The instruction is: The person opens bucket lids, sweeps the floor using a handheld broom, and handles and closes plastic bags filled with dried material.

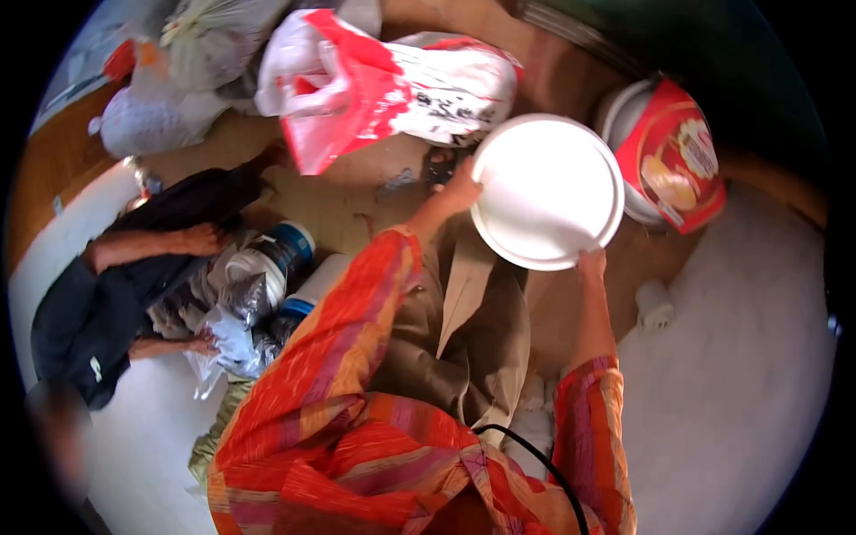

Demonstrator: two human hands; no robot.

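A round white plastic lid (546,193) with a raised rim is held up in front of me, its flat face toward the camera. My left hand (462,187) grips its left edge. At the lower right edge, the fingers of my right hand (592,261) are closed on the rim, partly hidden by it. Just beyond the lid, on the right, stands a white bucket with a red printed label (675,159). A red and white plastic sack (446,89) with dark lettering lies on the far side, close to my left hand.
On the left sits another person in dark clothes (107,285), handling a clear plastic bag (234,343). Beside them are a white tub (254,267) and a blue-banded container (290,245). Tied plastic bags (165,111) lie at the upper left. A small white roll (654,305) rests at right.
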